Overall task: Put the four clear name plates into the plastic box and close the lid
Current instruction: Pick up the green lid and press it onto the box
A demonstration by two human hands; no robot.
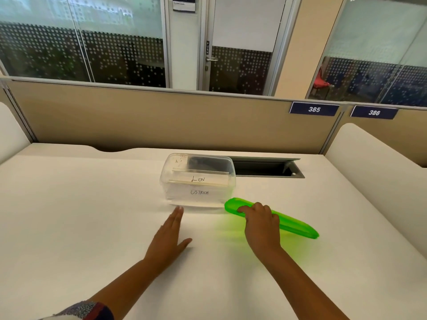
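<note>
Name plates (198,180) marked "LION" and "OSTRICH" sat inside the clear plastic box (166,179), mid-counter (69,204). Right hand (261,221) grasped the green lid (293,224), tilted, just right of the box. Left hand (169,236) lay flat, fingers straight, near the box front. Partition tags (314,109): "385", "386".

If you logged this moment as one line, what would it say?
stage: closing | plastic box: open, plates inside | right hand: grips green lid | left hand: flat on desk
</note>
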